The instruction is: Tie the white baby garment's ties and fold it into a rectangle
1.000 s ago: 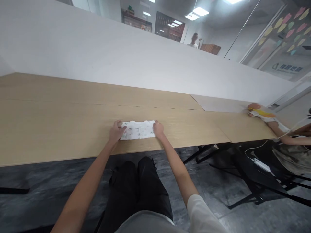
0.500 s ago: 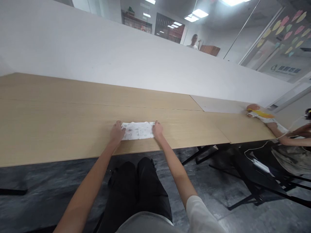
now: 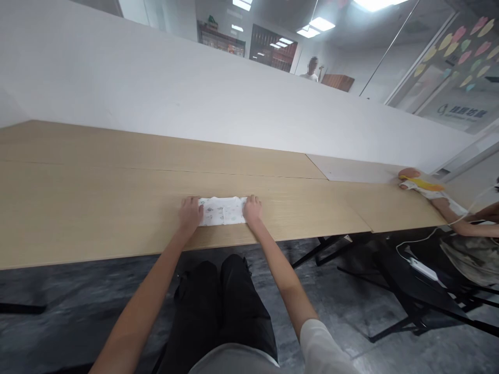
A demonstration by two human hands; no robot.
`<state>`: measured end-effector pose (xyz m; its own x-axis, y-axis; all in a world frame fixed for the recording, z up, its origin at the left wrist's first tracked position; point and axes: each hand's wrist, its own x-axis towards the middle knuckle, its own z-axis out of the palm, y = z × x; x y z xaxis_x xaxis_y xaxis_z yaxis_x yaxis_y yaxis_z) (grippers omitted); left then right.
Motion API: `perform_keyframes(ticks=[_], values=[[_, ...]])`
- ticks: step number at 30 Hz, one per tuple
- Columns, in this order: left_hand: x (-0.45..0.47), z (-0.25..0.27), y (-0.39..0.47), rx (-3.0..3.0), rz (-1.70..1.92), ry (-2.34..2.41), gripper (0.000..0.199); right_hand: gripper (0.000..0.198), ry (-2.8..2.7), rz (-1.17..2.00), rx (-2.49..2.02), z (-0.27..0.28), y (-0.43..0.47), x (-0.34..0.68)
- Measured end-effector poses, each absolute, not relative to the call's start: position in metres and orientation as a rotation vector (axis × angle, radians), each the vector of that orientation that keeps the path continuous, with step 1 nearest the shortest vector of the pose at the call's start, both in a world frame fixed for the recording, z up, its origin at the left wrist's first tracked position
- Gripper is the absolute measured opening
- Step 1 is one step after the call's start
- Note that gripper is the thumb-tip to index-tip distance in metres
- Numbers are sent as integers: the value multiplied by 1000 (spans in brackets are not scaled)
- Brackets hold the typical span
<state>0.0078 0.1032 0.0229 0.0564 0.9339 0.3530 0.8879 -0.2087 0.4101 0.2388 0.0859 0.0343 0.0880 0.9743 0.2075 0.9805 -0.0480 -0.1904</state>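
Observation:
A folded white cloth (image 3: 222,211) with small dark prints lies flat on the wooden table near its front edge. My left hand (image 3: 191,214) covers the cloth's left end, with the thumb on top and the fingers curled round the edge. At the right end, my right hand (image 3: 253,209) grips it in the same way. Both ends are partly hidden under my hands. The cloth forms a neat oblong, with a fold line down its middle.
The light wooden table (image 3: 97,208) runs across the view against a white wall (image 3: 175,98). At the far right lie a doll (image 3: 409,174) and a yellow cloth (image 3: 427,183), near a seated person's arm (image 3: 463,226). A black chair (image 3: 409,280) holds a white power strip (image 3: 423,269).
My hands have shifted slightly inward over the cloth's ends, and my fingers lie a little more over it. The cloth stays in nearly the same place.

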Motion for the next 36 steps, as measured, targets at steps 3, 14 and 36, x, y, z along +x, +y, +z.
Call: perform_keyframes(ticks=[3, 14, 36], values=[[10, 9, 107, 2474, 787, 1615, 42, 38, -2083, 19, -1929, 27, 79, 235], [10, -8, 102, 2559, 783, 1687, 43, 44, -2083, 95, -1906, 10, 71, 245], [36, -5, 43, 2541, 936, 1530, 25, 20, -2187, 37, -1449, 3, 27, 225]])
